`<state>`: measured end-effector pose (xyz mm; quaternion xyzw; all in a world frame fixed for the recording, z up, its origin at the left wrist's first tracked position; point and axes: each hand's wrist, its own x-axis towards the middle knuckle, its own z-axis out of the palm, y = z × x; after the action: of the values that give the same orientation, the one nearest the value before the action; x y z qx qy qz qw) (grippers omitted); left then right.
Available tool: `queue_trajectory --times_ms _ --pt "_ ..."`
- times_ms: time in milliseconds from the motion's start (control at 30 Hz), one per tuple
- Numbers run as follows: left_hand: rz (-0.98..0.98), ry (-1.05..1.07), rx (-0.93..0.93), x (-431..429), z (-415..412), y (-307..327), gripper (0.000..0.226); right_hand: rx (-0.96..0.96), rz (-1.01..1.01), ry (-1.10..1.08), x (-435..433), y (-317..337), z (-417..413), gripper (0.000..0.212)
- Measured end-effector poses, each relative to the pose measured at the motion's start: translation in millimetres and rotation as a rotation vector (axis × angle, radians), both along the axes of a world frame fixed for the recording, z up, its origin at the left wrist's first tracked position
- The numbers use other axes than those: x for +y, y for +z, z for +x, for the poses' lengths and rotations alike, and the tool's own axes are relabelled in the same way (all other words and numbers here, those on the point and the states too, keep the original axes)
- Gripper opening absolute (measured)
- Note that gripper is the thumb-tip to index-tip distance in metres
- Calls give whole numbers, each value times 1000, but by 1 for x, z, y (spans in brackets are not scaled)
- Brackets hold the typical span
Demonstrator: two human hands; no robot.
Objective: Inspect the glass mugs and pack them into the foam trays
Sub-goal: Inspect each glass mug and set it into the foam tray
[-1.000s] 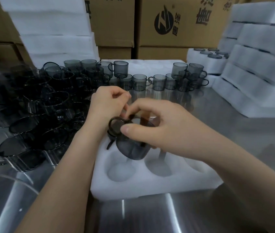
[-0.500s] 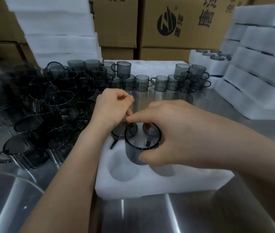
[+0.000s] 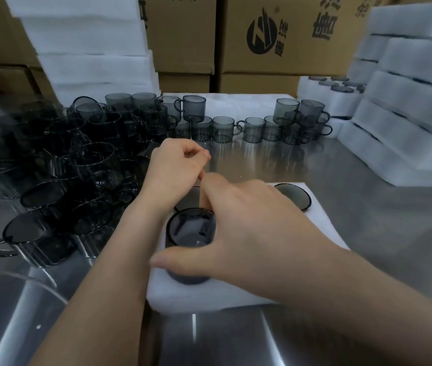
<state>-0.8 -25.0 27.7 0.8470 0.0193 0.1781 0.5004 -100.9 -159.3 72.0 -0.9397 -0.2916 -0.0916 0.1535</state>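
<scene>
Glass mug [image 3: 191, 233] of smoky grey stands upright with its base in the near left pocket of a white foam tray [image 3: 236, 294], clasped from above by the person's right hand [image 3: 257, 220]. The thumb [image 3: 172, 260] presses along the mug's near wall just under the rim, while the fingers curl over the far rim, so the mug sits between thumb and fingers; its handle is hidden. The left hand [image 3: 175, 167] hovers just beyond the mug, its fingers curled into a loose fist with the thumb against the forefinger and nothing visible between them, close to the right forefinger's tip. A second mug [image 3: 292, 195] sits sunk to its rim in the tray's far right pocket, and the rim of another shows partly under the two hands. The tray lies on a steel table [image 3: 368, 233]. A heap of unpacked mugs [image 3: 64, 167] crowds the table's left side, with a row of mugs [image 3: 236, 128] standing across the back. Stacks of foam trays [image 3: 407, 114] rise at right, more at left, before printed cardboard boxes [image 3: 289, 35].
</scene>
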Motion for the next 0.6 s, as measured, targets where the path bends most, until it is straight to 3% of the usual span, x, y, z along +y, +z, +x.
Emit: queue_trajectory --times_ms 200,467,600 --pt "17 1 11 0 -1 1 18 -131 -101 -37 1 -13 -4 64" --pt "10 8 27 -2 -1 1 17 -28 -163 110 -1 -4 9 61" --pt "13 7 33 -2 0 1 18 -84 -252 132 2 -9 15 78"
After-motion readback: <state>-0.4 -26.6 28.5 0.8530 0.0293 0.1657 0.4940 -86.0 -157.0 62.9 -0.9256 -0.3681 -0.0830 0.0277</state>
